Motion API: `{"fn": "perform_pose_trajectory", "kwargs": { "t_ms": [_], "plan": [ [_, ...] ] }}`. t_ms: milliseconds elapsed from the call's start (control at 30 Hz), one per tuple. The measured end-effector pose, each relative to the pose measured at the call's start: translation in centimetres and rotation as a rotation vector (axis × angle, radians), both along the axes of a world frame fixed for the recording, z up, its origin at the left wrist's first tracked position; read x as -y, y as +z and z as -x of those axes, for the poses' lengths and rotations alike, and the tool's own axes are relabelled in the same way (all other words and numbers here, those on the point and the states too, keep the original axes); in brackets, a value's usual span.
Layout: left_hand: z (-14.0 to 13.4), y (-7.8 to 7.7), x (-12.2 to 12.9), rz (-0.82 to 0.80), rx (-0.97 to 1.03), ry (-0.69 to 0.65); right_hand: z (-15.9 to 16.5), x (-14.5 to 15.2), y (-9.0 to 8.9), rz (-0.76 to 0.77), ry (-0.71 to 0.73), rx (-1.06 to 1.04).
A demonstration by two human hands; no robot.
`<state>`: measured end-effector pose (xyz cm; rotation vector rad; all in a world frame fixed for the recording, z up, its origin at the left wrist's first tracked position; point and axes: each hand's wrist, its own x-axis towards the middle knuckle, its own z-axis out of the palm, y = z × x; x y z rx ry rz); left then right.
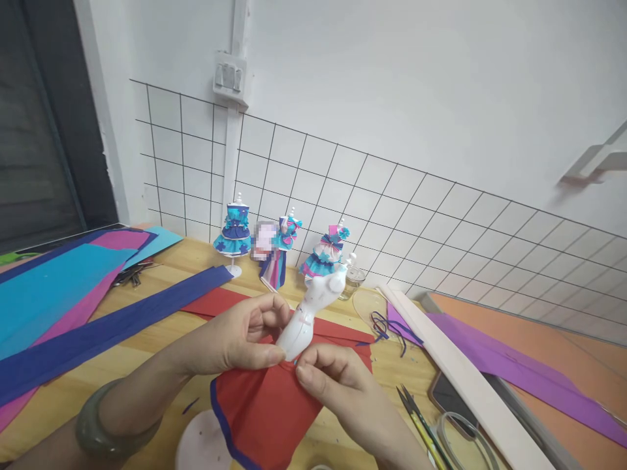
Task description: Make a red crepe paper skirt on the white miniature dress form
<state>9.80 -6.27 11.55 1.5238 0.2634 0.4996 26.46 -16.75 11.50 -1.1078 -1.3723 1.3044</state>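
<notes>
A small white dress-form mannequin (318,297) leans to the right in front of me. My left hand (247,336) is closed around its lower torso, thumb at the hip. My right hand (337,385) pinches the gathered top edge of a red skirt piece (274,414) against the mannequin's lower end. The skirt looks like crepe paper and has a dark blue border along its hem. Below it, at the left, a round white base (202,440) partly shows. The fingertips of both hands are partly hidden by the mannequin and the red piece.
Three dressed mini mannequins (234,228) stand at the back before a wire grid (313,170). Blue, turquoise and pink sheets (63,281) lie left, with a dark blue strip (122,323). To the right are a pale strip (455,365), scissors (416,418), a tape roll (443,427) and purple paper (519,362).
</notes>
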Motion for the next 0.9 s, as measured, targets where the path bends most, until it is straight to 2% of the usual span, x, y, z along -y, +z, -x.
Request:
{"fn": "perform_pose_trajectory", "kwargs": {
  "t_ms": [133,267,567,667,900],
  "plan": [
    [0.0,0.4,0.1,0.008,-0.020,0.007,0.3,0.0,0.0,-0.007,-0.043,-0.005],
    [-0.2,0.0,-0.1,-0.004,0.016,0.029,0.8,0.1,0.1,-0.007,-0.112,0.011],
    [-1.0,-0.4,0.4,0.012,0.093,0.036,0.9,0.1,0.3,-0.100,-0.329,0.343],
    [-1.3,-0.4,0.7,0.033,0.108,0.037,0.7,0.2,0.5,-0.120,-0.352,0.416],
    [-1.2,-0.4,0.5,0.049,0.116,-0.008,0.3,0.4,0.9,-0.096,-0.349,0.440]
  ]
}}
